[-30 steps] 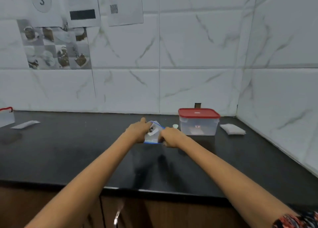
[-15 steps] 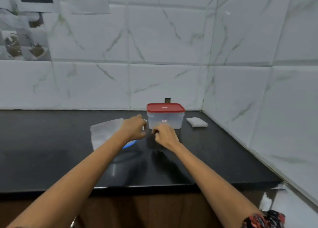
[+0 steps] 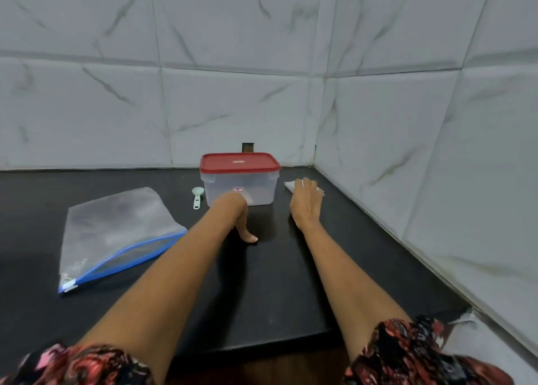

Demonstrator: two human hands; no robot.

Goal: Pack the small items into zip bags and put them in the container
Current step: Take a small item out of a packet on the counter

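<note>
The right hand [image 3: 305,207], right of centre, reaches with straight fingers [image 3: 305,184] onto a white packet [image 3: 291,185] beside the box [image 3: 239,191]. The left hand [image 3: 233,213] at centre hangs with loosely curled fingers [image 3: 247,233], holding nothing, just in front of the red-lidded box. A spoon [image 3: 196,197] lies left of the box; the zip bag [image 3: 116,233] lies flat on the tabletop [image 3: 276,283], centre-left.
</note>
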